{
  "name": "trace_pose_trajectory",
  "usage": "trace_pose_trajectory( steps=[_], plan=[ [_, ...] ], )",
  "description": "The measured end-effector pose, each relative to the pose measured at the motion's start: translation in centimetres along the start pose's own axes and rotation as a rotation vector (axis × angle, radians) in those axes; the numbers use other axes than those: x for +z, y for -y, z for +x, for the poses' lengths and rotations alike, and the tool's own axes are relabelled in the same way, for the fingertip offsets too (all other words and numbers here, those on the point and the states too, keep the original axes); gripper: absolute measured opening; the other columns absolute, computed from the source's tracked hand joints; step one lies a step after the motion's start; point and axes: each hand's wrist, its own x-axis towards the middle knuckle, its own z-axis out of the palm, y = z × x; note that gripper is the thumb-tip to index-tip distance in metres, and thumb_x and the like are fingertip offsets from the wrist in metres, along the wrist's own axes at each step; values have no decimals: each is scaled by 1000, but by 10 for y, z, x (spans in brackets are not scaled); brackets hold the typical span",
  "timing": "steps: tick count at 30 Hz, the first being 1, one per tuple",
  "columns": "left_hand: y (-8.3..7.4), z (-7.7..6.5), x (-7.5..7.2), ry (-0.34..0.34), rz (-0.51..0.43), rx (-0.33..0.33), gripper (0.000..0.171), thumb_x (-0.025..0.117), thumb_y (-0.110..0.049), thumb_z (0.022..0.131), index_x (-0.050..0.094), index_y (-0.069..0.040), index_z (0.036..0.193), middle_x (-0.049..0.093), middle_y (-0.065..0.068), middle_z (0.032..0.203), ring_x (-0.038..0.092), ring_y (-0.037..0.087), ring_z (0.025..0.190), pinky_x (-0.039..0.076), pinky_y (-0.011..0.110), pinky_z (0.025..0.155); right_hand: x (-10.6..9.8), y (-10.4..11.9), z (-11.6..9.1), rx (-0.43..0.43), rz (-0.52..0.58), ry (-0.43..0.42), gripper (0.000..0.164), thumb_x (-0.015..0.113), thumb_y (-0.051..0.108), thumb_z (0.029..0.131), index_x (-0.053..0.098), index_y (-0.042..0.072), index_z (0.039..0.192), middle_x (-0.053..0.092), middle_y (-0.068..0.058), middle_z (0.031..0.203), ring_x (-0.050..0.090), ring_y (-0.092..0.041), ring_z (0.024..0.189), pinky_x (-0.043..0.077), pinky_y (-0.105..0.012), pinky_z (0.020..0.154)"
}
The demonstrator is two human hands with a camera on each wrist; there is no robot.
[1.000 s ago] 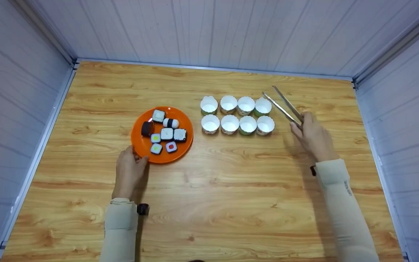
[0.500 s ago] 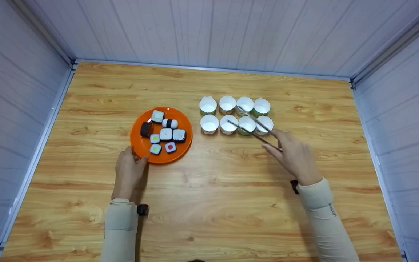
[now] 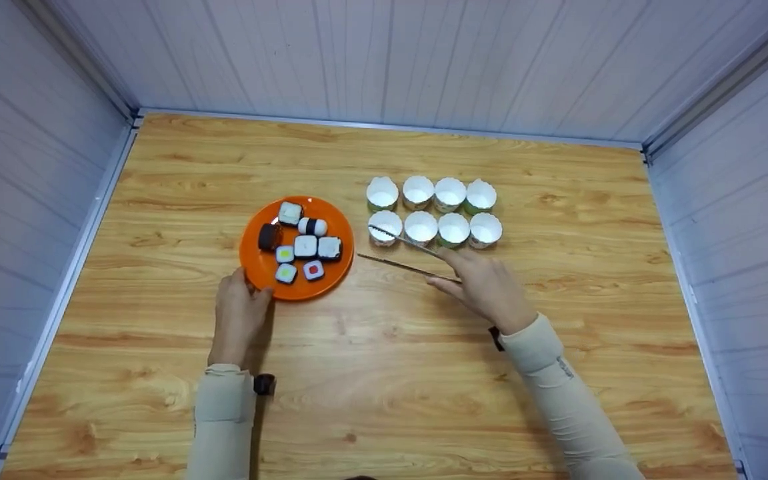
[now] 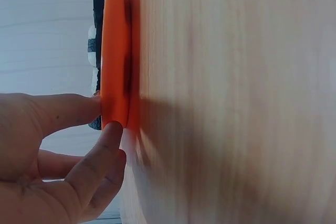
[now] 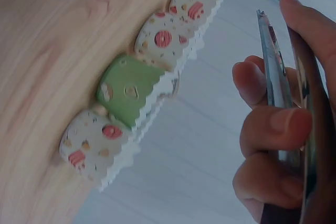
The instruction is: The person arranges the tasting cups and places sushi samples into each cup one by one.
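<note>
Right grip (image 3: pixel 487 290), a bare hand right of centre in the head view: fingers curled round metal tongs (image 5: pixel 274 61). Tongs spread fairly wide, tips pointing left. One tip ends just beside the right edge of the orange plate (image 3: pixel 301 291); the other overlaps the lower-row leftmost cup (image 3: pixel 385 223), can't tell if touching.

Left grip (image 3: pixel 239 313), left of centre: pinching plate rim at its lower left, thumb on the upper side, fingers underneath per left wrist view. Plate sits left of centre on the wood-look worktop (image 3: pixel 384 373), eight sushi pieces (image 3: pixel 305 247) on it: white-topped ones, a black-banded white one, a dark brown one, small square ones with yellow or red centres.

Right of plate, middle of frame: cups in two rows of four, white insides, scalloped rims; outsides green or patterned.

Farther out: beige sleeves (image 3: pixel 224 413) at bottom, pale panel walls (image 3: pixel 384 60) at top and sides.
</note>
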Motion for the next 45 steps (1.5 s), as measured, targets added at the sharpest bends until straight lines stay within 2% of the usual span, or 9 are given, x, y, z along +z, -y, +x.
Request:
trace_pose_trajectory(
  steps=[6, 12, 15, 19, 24, 29, 34, 41, 45],
  plan=[
    [0, 1, 2, -18, -18, 12, 42, 63, -2, 96, 51, 8, 134, 51, 24, 128, 49, 34, 122, 42, 47, 105, 19, 8, 11, 7, 11, 78, 45, 72, 45, 91, 68, 12, 121, 58, 1, 73, 50, -12, 53, 42, -33, 44],
    [-1, -2, 2, -37, 15, 23, 50, 63, -3, 95, 45, 13, 139, 45, 31, 133, 42, 41, 125, 37, 52, 106, 33, 16, 21, 0, -15, 80, 47, 74, 47, 88, 70, 12, 119, 66, -2, 81, 60, -17, 58, 43, -35, 43],
    [-1, -3, 2, -32, 21, 12, 50, 63, -3, 96, 44, 13, 140, 44, 30, 133, 42, 40, 125, 37, 51, 106, 38, 19, 27, 1, -12, 94, 46, 75, 46, 88, 69, 14, 120, 69, -3, 88, 64, -18, 65, 46, -36, 45],
    [-2, -3, 2, -16, 18, -9, 51, 62, -4, 97, 43, 11, 141, 43, 29, 135, 42, 39, 125, 37, 51, 107, 44, 23, 34, 3, -19, 121, 43, 74, 46, 88, 69, 14, 117, 67, -3, 83, 65, -20, 67, 48, -37, 47],
    [-2, -3, 1, -1, 10, -21, 51, 61, -5, 98, 42, 9, 143, 42, 27, 136, 41, 38, 125, 36, 50, 108, 50, 25, 39, 14, -24, 141, 41, 73, 46, 89, 70, 14, 113, 64, -1, 77, 62, -19, 61, 47, -37, 47],
    [-2, -3, 0, 3, 12, -20, 50, 60, -6, 98, 43, 8, 143, 43, 27, 135, 42, 38, 125, 36, 50, 108, 54, 27, 42, 19, -20, 147, 39, 73, 46, 89, 71, 14, 112, 68, -2, 82, 64, -20, 64, 48, -37, 48],
    [-2, -3, 0, 9, 6, -28, 53, 60, -7, 99, 40, 7, 146, 42, 26, 137, 42, 37, 126, 37, 50, 108, 55, 28, 43, 31, -18, 156, 35, 73, 45, 89, 70, 15, 107, 64, -1, 74, 59, -18, 58, 45, -36, 45],
    [0, -3, 1, -14, 33, 13, 53, 61, -7, 98, 41, 11, 143, 44, 29, 133, 44, 40, 123, 38, 51, 105, 56, 27, 40, -14, -45, 100, 35, 74, 45, 89, 71, 15, 107, 65, -1, 77, 63, -20, 60, 46, -37, 45],
    [1, -3, 1, -15, 36, 15, 53, 61, -6, 98, 41, 11, 143, 44, 29, 132, 44, 40, 122, 38, 51, 104, 56, 26, 38, -31, -64, 88, 34, 73, 45, 89, 71, 15, 105, 63, 0, 76, 62, -20, 58, 45, -37, 43]
  ],
)
